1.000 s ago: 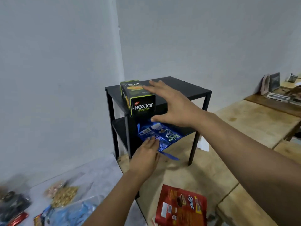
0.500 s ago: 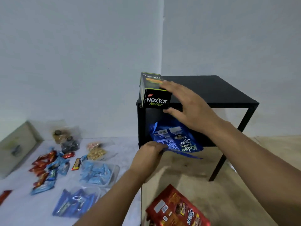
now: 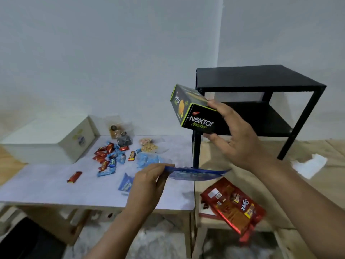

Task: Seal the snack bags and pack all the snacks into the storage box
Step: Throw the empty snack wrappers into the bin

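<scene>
The Nextar Nastar box (image 3: 194,113) is held tilted in the air by the right hand (image 3: 235,139), just in front of the black shelf unit (image 3: 261,81), with fingers clamped on its top and bottom edges. A blue snack pouch (image 3: 196,173) is pinched flat at one end by the left hand (image 3: 149,182), below the box and over the edge of the white counter (image 3: 56,184). Left of the shelf unit, small wrapped snacks (image 3: 110,157) are scattered on the counter beside a white storage box (image 3: 50,139), and a red snack pouch (image 3: 233,204) lies below the shelf unit.

Nextar box (image 3: 194,111): black, tilted, held aloft.
Blue bag (image 3: 196,173): flat, held edge-on.
Red bag (image 3: 233,203): lying flat.
Storage box (image 3: 50,139): white, closed.
</scene>
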